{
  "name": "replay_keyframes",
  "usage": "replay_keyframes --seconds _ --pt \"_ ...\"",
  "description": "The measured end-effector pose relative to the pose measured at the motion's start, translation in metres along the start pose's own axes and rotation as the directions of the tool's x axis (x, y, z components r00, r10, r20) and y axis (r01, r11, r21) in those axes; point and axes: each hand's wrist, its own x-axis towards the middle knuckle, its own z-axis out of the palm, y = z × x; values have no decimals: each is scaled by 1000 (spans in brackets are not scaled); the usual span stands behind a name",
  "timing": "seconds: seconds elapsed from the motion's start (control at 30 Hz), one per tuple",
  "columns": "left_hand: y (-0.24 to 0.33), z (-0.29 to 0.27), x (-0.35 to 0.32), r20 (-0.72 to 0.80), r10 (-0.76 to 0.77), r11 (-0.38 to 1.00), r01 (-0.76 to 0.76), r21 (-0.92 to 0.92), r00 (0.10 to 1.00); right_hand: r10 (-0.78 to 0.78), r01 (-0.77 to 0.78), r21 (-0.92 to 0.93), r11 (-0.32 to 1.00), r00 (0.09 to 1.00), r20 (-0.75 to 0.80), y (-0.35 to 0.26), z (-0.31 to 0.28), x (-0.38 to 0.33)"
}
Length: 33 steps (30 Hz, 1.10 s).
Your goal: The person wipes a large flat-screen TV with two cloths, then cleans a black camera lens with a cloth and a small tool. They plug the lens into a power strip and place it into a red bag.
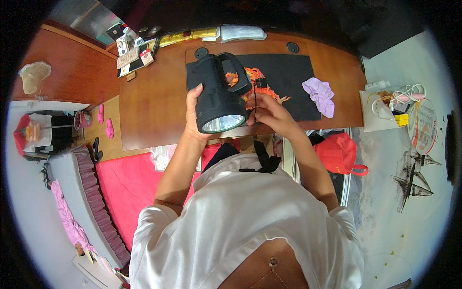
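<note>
A large black handheld torch [216,94] with a top handle is held above the desk, its clear lens tilted down toward me. My left hand [193,111] is wrapped round the torch's left side, thumb up along the body. On the other side, my right hand [269,113] has its fingers bent close to the torch and around a thin black cord [255,98]. Whether the cord joins the torch cannot be made out. Behind the torch, a crumpled orange patterned cloth [274,91] lies on the black desk mat [298,67], partly hidden by it.
The brown wooden desk [154,96] carries a crumpled lilac cloth [319,96] at right and small boxes [130,58] at back left. Flat packages [243,33] line the back edge. A white bag [378,113] and a racket [423,127] are on the right; a red bag [337,154] sits below.
</note>
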Motion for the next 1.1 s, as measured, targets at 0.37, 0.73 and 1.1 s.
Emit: replay_keyframes --seconds 0.37,0.73,1.1 --pt "-2 -18 -6 113 57 918 -96 385 992 -75 82 14 997 960 -271 -18 -10 -1" --pt "13 9 -20 214 189 256 -259 931 958 -246 228 -106 968 946 -211 -46 -13 -7" --pt "11 12 -15 406 298 -197 -360 912 864 -305 277 -167 946 936 -176 -54 -5 -6"
